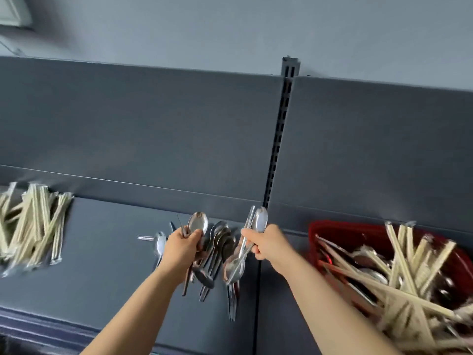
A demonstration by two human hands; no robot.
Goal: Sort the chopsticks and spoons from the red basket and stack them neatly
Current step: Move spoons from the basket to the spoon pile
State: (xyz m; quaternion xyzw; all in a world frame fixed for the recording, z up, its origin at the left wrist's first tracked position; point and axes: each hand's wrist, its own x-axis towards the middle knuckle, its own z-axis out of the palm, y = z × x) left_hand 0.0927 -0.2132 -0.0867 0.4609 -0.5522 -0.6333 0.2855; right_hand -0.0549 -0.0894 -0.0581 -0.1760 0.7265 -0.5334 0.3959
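Observation:
The red basket (322, 230) stands at the right of the grey shelf, full of wrapped chopsticks (409, 272) and some spoons. A pile of wrapped chopsticks (33, 221) lies at the far left. In the middle lies a heap of metal spoons (220, 244), with one spoon (160, 245) apart to its left. My left hand (183, 248) grips a spoon (198, 221), bowl up, over the heap. My right hand (266, 240) holds two or three spoons (259, 221) just right of the heap, one bowl up and one bowl down.
The grey shelf (107, 252) has a back panel behind it and a slotted upright post (279, 139) near the middle. A seam in the shelf runs down beside the spoon heap. The shelf's front edge is at the lower left.

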